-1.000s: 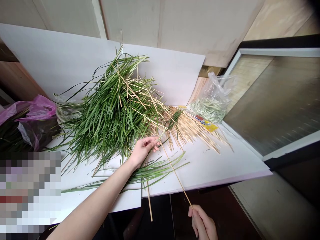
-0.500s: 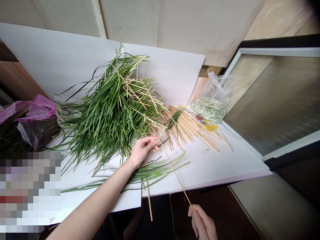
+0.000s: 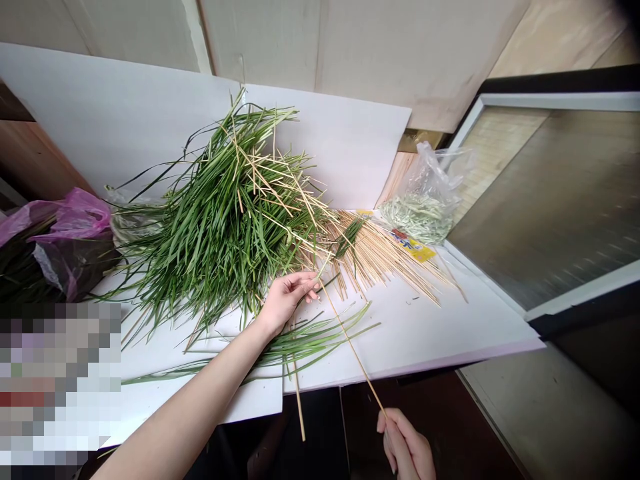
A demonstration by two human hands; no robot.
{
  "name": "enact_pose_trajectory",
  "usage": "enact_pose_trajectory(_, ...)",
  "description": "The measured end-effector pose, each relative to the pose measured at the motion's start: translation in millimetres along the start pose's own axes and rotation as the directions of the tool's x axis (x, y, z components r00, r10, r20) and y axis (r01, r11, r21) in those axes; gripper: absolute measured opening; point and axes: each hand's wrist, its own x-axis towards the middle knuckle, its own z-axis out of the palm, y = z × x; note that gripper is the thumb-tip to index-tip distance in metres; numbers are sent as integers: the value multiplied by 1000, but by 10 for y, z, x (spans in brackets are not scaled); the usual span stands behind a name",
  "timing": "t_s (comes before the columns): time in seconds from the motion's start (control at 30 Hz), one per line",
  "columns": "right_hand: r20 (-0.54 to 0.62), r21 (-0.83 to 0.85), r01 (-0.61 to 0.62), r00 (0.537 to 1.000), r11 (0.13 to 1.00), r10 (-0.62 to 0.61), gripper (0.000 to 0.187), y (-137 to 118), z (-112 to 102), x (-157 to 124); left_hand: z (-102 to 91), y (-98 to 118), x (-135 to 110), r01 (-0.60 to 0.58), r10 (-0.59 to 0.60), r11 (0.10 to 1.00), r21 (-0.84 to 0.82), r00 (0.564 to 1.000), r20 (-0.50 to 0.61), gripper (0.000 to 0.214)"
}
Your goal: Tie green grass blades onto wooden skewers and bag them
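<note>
My left hand point(image 3: 287, 298) reaches across the white board point(image 3: 425, 333) and pinches a green leaf stalk at the edge of a big heap of long green leaves point(image 3: 220, 213). My right hand point(image 3: 406, 448) is low at the frame's bottom, closed on the near end of a thin bamboo skewer point(image 3: 350, 343) that slants up toward my left fingers. A loose pile of bamboo skewers point(image 3: 380, 257) lies to the right of the heap. A few cut green leaves point(image 3: 310, 337) lie flat under my left wrist.
A clear plastic bag point(image 3: 425, 200) of pale trimmings stands at the back right beside a yellow packet point(image 3: 413, 247). A pink and black plastic bag point(image 3: 60, 240) sits at the left. One skewer point(image 3: 299, 400) overhangs the front edge. A framed glass panel point(image 3: 550, 200) borders the right.
</note>
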Motion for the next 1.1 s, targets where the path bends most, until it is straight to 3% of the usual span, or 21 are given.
enact_pose_trajectory(1.1,49,3,-9,999,1000,9,48,-34,-33,1,-16,-20,-5,27,-27,999,24,999,16,42)
